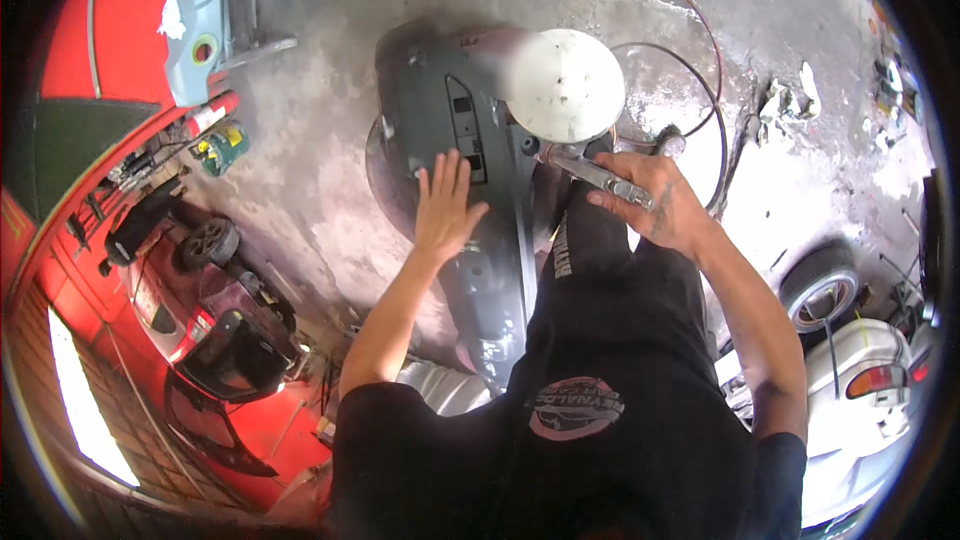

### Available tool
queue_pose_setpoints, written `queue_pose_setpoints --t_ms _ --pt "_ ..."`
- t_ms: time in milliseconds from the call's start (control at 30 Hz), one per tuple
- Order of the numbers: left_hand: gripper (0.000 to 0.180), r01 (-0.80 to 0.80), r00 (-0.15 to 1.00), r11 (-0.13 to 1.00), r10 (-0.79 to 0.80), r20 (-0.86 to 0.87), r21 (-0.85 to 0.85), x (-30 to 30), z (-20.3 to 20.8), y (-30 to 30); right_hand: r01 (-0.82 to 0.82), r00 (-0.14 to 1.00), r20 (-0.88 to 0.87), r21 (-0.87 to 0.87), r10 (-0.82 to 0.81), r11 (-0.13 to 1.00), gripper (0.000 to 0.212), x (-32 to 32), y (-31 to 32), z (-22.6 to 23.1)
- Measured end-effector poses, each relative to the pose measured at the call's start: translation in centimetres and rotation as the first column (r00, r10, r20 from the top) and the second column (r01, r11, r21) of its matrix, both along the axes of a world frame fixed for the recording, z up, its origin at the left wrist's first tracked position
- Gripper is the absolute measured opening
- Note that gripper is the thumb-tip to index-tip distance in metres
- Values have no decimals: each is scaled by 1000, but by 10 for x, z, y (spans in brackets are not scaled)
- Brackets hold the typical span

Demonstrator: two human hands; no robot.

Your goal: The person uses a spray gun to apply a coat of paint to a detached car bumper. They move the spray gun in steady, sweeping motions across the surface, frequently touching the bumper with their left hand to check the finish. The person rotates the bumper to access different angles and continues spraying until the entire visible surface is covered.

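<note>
Head view: the right hand (pixel 660 198) is clamped on a metal spray gun (pixel 607 181), held in front of the person's right thigh (a speckled white round cup (pixel 565 90) sits at its far end). The left hand (pixel 445 208), palm down, fingers apart, grips nothing; it is over the dark grey car panel (pixel 490 245), left of the legs. Contact cannot be confirmed.

Two hands show: one left hand (pixel 445 215), one right hand (pixel 668 200). One spray gun (pixel 605 179) sits in the right fingers (pixel 632 163), one white lid (pixel 565 90) just beyond them, one grey panel (pixel 412 90) beneath the left fingers (pixel 450 178). One tyre (pixel 800 289) is far right of the fingers, one wheel (pixel 210 243) far left.
</note>
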State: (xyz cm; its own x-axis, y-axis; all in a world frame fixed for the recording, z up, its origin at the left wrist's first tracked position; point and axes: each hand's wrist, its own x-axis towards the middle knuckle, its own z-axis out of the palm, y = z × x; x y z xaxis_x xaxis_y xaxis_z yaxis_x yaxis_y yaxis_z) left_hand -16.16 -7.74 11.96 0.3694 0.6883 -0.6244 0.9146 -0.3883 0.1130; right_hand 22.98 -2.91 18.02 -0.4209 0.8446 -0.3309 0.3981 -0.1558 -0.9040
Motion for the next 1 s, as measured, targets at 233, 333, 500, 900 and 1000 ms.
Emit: queue_pose_setpoints --t_ms 233,333,500,900,1000 --pt "68 -127 988 960 146 -58 251 1 -111 211 14 999 38 24 -15 1000 45 9 1 -14" --pt "65 -357 934 932 358 -7 67 -23 -137 247 -7 999 41 -13 8 1000 45 10 9 -14" --pt "68 -85 995 901 57 78 425 2 -93 151 26 999 49 -57 -23 998 44 9 5 -15" --pt "68 -158 985 932 172 -14 327 3 -98 169 49 998 28 39 -50 998 44 19 -1 -31" --pt "57 -242 970 968 239 50 62 -20 -148 258 54 998 16 -9 -54 999 43 19 -1 -29"
